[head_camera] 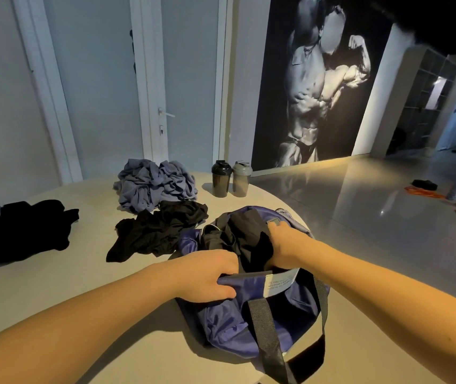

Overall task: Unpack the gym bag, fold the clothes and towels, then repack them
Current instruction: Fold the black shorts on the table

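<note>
Nearest, the blue gym bag [229, 320] sits on the near right part of the round table [96, 286], its black straps [263, 325] draped toward the viewer and its mouth open. The left hand [207, 275] grips the bag's near rim, fingers curled over the edge and thumb below. The right hand [285, 245] is sunk into the opening and clutches a black garment [246, 242] that bulges out of the bag (its fingertips are buried in the cloth). Just left of the bag lies a crumpled black heap [160, 234], touching the bag's side. Well apart at the table's left edge lies another black heap [24, 231]. Farther back sits a grey-blue pile [154, 184], with two shaker bottles [229, 180] upright beside it.
</note>
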